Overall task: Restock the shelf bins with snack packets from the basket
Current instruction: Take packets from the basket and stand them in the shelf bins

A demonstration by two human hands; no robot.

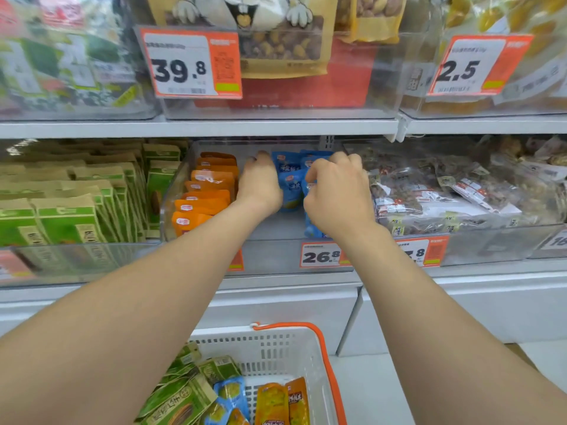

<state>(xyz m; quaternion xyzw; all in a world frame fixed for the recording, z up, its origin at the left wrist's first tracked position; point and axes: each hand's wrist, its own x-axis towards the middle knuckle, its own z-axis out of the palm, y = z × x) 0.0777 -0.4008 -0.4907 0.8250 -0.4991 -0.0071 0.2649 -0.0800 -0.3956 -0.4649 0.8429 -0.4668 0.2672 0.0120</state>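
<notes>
Both hands reach into the clear middle bin [276,253] on the lower shelf. My left hand [260,185] lies against the left side of a row of blue snack packets [290,179], its fingers down between them and the orange packets [208,191]. Over the right side of the blue row my right hand [336,191] has its fingers curled round a blue packet [313,230]. Below, the white basket [276,348] with an orange handle holds green, blue and orange packets [227,394].
Green boxed packets [73,197] fill the bin to the left and clear bagged snacks [454,191] the bin to the right. Price tags [320,255] hang on the bin fronts. The upper shelf [199,128] sits close above the hands.
</notes>
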